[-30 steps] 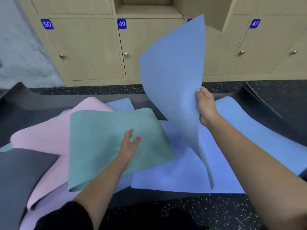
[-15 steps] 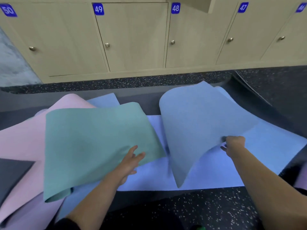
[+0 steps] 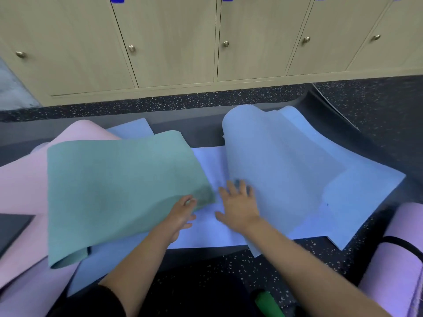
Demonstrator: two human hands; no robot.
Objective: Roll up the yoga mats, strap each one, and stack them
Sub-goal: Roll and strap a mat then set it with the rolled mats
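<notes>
**matguy:** so what's where, left to right?

**rollo:** pink mat (image 3: 23, 184) is flopped on the far left, with the green mat (image 3: 114, 191) draped partly over it, near corner curling up. Left hand (image 3: 180, 216) sits at the green mat's right corner, fingers loose, just touching it, not clamped on. Right hand (image 3: 238, 209) is right beside it, fingers spread flat, pressing on the blue mat (image 3: 286, 168).

**matguy:** and the blue one?

**rollo:** lying across a dark floor mat (image 3: 206, 124), right part folded back over itself in a hump. Far right there's a rolled lilac mat (image 3: 398, 271) with a black strap (image 3: 402, 244) round it.
</notes>
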